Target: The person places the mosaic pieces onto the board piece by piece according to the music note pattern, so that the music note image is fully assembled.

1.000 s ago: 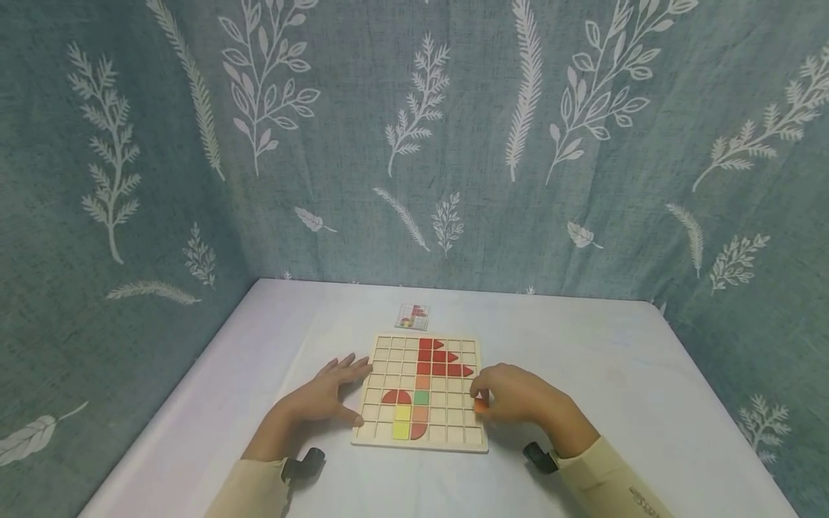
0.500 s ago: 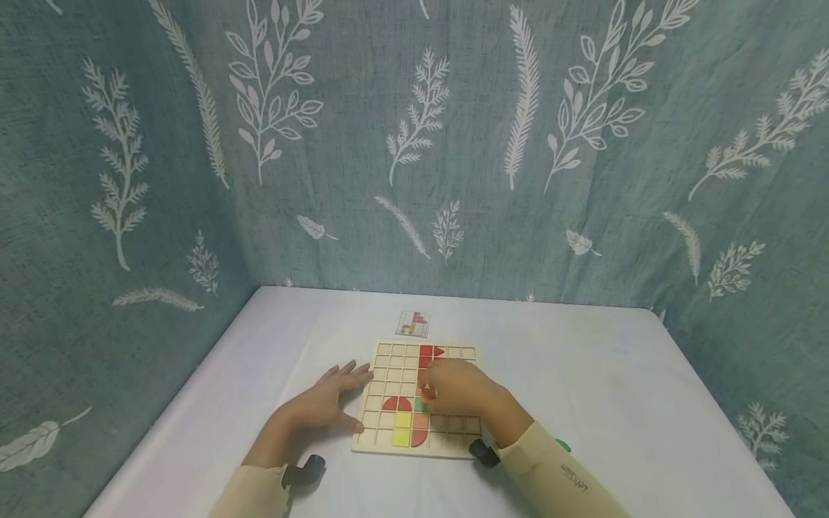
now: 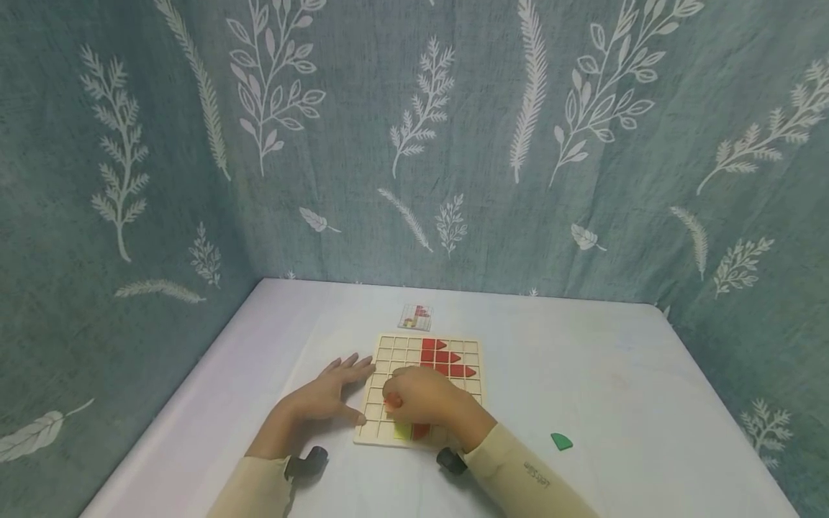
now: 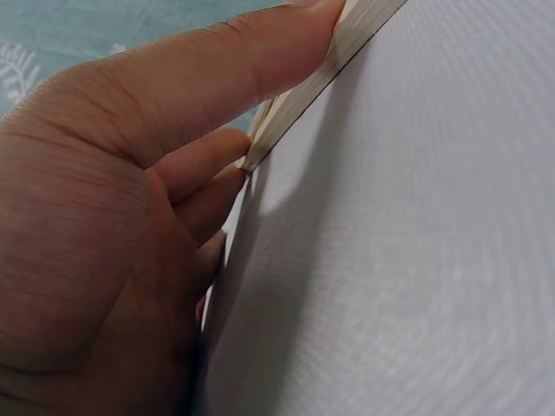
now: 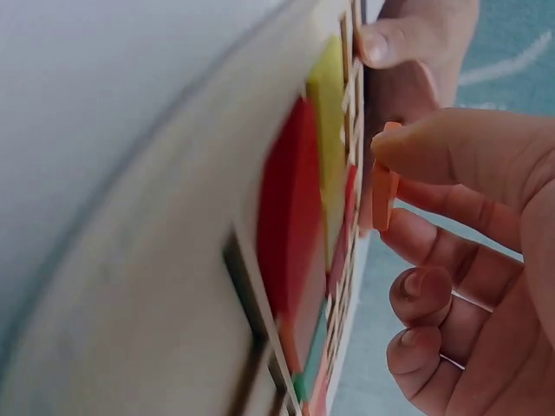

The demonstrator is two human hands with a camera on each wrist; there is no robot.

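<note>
A wooden grid board (image 3: pixel 388 354) lies on the white table. My left hand (image 3: pixel 327 397) rests at its left side with fingers spread; in the left wrist view the thumb (image 4: pixel 251 61) and fingertips touch the board's edge. My right hand (image 3: pixel 424 397) is over the board's left-middle cells and pinches a small orange tile (image 5: pixel 384 186) between thumb and fingers, just off the surface. Red pieces (image 3: pixel 443 357) fill cells at the upper right of the grid. A yellow square (image 3: pixel 403 432) and a red rounded piece (image 5: pixel 290 225) sit lower down. The right hand hides the cells beneath it.
A small pattern card (image 3: pixel 416 317) lies behind the board. To the right, a green quarter-round piece (image 3: pixel 561 441) rests on the white tabletop (image 3: pixel 583 360). Patterned teal cloth (image 3: pixel 414 144) stands behind the table and at its sides.
My right hand has moved left from the board's right edge to its left-middle cells, carrying the orange tile. The green piece has come into view as the arm moved. The left hand stays put.
</note>
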